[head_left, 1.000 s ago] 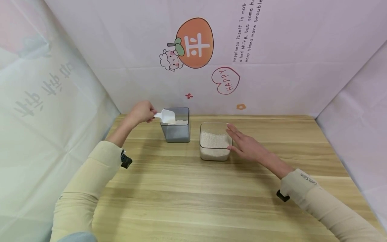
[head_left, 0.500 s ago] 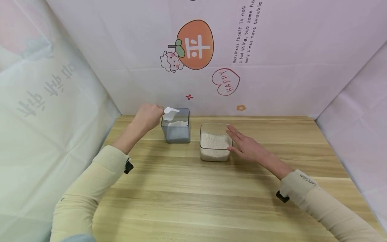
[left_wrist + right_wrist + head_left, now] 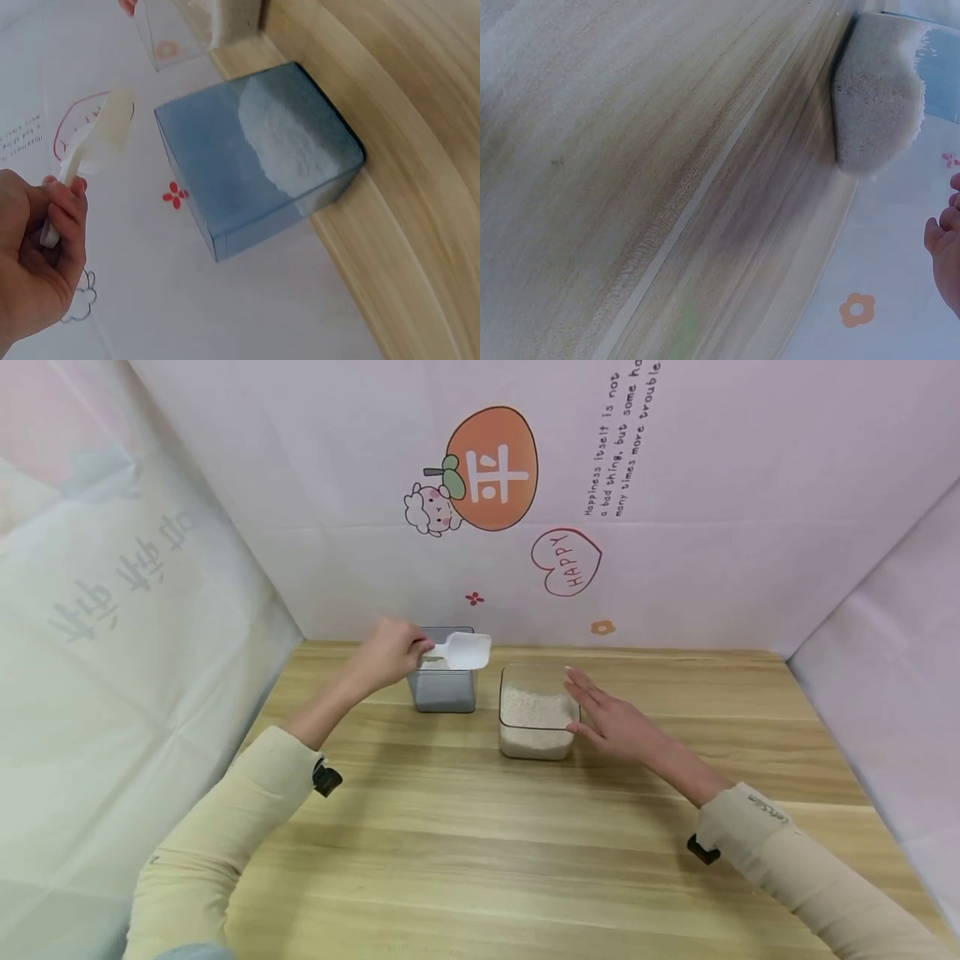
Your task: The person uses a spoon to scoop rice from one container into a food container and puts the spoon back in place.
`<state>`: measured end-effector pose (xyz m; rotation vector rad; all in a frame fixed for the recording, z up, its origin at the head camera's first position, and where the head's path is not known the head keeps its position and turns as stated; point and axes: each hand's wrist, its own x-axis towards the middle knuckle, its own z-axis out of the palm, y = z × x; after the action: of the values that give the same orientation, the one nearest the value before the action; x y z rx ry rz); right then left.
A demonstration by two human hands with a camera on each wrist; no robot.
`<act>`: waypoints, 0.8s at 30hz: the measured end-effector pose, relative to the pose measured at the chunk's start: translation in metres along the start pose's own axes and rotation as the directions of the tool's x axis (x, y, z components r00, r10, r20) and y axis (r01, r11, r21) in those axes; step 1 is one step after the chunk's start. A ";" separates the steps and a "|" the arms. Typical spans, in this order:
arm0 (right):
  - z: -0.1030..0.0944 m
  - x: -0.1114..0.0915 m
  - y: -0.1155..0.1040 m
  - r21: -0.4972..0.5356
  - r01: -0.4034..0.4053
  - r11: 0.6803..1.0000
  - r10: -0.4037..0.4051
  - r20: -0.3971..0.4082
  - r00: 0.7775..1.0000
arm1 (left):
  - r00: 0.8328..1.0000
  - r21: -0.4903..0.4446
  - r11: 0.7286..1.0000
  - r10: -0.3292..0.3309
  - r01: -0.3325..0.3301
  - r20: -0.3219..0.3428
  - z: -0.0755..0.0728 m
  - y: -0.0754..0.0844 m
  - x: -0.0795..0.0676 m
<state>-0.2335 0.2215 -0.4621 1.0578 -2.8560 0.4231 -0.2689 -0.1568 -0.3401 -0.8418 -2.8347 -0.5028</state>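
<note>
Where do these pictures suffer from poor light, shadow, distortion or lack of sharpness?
Head view: bright, fairly even light, with soft shadows on the wooden table; left wrist view: dim and bluish, the white scoop soft-edged, the table's plank lines curving as if by lens distortion; right wrist view: hazy and soft overall, with a dark shadow beside the clear container.
</note>
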 end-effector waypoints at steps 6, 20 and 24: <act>0.000 0.000 -0.001 0.002 -0.003 1.000 0.003 0.005 1.000 | 0.997 0.001 0.997 0.078 -0.078 0.013 0.013 0.020 0.005; -0.001 0.000 0.000 0.005 -0.007 1.000 0.007 0.010 1.000 | 0.970 0.284 0.934 0.172 -0.216 0.171 0.060 0.067 0.038; -0.002 0.000 0.000 0.012 -0.009 1.000 0.009 0.012 1.000 | 0.955 0.401 0.871 0.220 -0.284 0.199 0.077 0.077 0.047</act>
<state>-0.2335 0.2223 -0.4601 1.0532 -2.8731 0.4372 -0.2685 -0.0452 -0.3799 -1.1650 -2.7316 0.2221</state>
